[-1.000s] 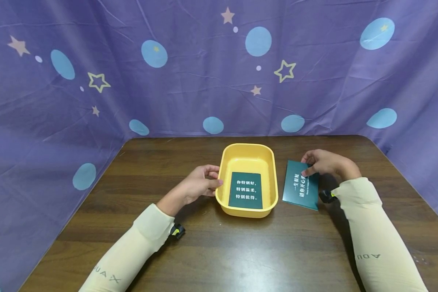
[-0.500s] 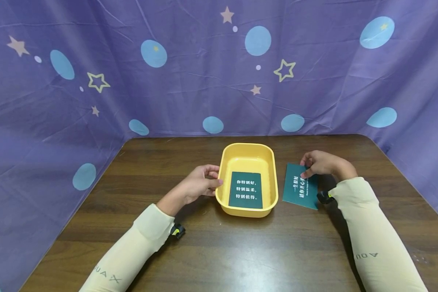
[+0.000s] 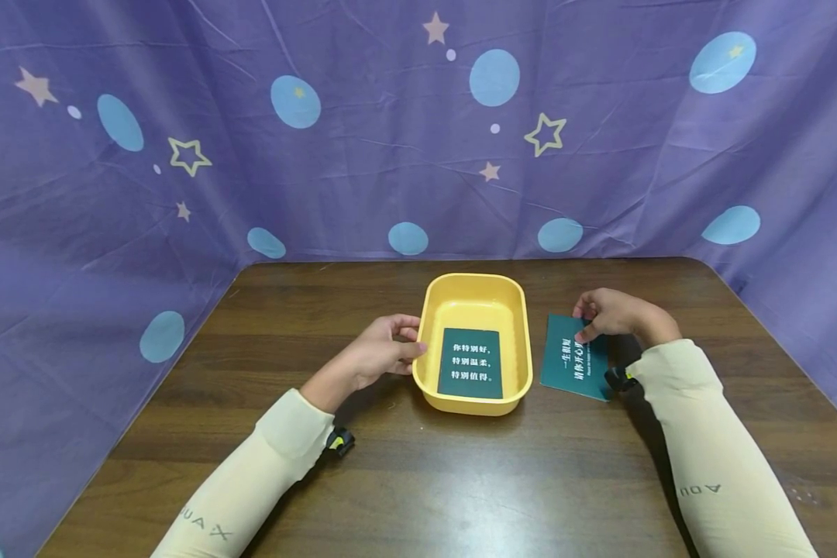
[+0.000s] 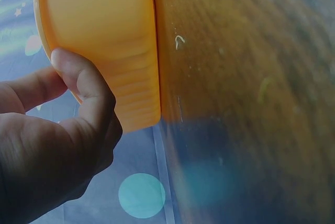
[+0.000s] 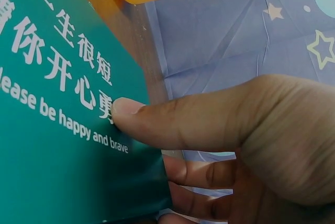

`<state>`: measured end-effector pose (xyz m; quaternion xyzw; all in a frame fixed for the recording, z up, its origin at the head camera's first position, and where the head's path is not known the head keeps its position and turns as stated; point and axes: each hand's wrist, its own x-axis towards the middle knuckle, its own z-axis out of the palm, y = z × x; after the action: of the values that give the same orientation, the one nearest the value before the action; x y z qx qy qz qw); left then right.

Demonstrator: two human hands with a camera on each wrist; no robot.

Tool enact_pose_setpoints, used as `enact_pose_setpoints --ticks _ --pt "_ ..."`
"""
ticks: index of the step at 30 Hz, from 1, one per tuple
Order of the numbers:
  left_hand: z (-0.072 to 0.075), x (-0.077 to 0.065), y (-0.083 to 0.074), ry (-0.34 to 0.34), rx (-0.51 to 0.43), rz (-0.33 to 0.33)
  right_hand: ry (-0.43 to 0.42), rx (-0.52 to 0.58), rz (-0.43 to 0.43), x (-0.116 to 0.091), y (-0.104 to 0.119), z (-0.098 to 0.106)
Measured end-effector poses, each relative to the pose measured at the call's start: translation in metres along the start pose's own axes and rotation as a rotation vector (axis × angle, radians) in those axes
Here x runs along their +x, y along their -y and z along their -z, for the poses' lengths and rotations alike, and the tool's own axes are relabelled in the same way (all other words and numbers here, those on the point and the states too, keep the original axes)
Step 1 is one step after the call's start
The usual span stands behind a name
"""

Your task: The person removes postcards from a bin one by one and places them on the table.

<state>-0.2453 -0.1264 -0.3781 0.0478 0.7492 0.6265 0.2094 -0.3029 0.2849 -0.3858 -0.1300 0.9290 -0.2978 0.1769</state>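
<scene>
A yellow plastic tray (image 3: 473, 310) stands on the table, with a thin green booklet with white lettering (image 3: 470, 364) inside it, toward the near end. My left hand (image 3: 377, 353) holds the tray's left rim; in the left wrist view the thumb (image 4: 78, 72) touches the outer wall by the rim. To the right of the tray, my right hand (image 3: 621, 312) pinches a second green booklet (image 3: 565, 360). Its thumb (image 5: 157, 122) lies on the lettered cover, while the other fingers are partly hidden behind. That booklet looks slightly tilted, its near edge low by the table.
Brown wooden table (image 3: 432, 480) under both hands. A purple curtain (image 3: 363, 186) with stars and blue dots hangs along the back and sides. Small pale specks (image 4: 179, 41) show on the table close to the tray in the left wrist view.
The far edge of the right-hand booklet has come down a little, and the right hand has shifted slightly left. The left hand, the tray and the booklet inside stay put.
</scene>
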Motion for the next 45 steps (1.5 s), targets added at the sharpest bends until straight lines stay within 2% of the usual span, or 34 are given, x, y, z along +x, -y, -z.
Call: enact_pose_setpoints --ticks 11,22,28,37,41,45 --pt "0.000 0.000 0.000 0.001 0.003 0.000 0.001 -0.039 0.005 -0.001 0.002 0.001" --pt "0.000 0.000 0.000 0.001 0.005 0.000 0.014 -0.032 0.011 -0.001 0.003 0.001" --pt "0.000 0.001 0.000 0.005 0.003 0.000 -0.083 -0.078 0.065 -0.002 0.007 0.002" --pt "0.000 0.001 0.002 0.002 0.000 -0.002 -0.226 -0.137 0.161 0.002 0.026 0.000" --pt "-0.001 0.000 0.001 0.003 -0.004 0.000 -0.299 -0.135 0.228 0.006 0.036 -0.004" --pt "-0.001 0.000 0.000 0.003 -0.003 -0.002 -0.337 -0.111 0.264 0.009 0.048 -0.010"
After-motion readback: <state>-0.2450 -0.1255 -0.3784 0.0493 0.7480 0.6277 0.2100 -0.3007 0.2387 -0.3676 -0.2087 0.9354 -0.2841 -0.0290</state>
